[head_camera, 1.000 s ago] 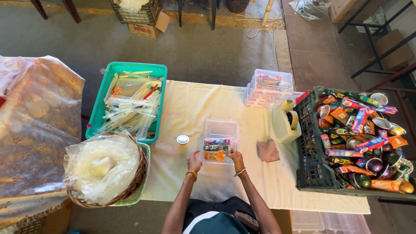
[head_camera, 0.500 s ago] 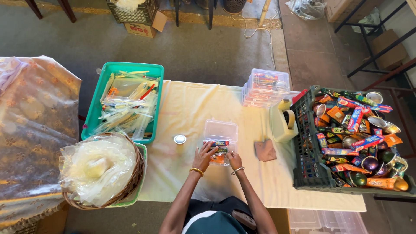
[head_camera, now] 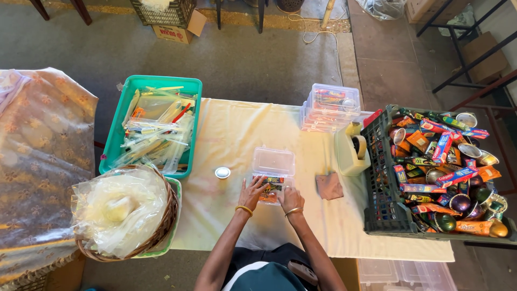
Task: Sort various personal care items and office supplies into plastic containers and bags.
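Since a second ago our left hand and right hand have slid onto the clear hinged plastic box mid-table, fingers spread flat over its colourful contents, lid open.

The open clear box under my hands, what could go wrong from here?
The clear box is packed with colourful items, and both the left hand and right hand press on them; its lid may not shut flat. The small round lid lies loose nearby and might get knocked. The tape dispenser crowds the right side.
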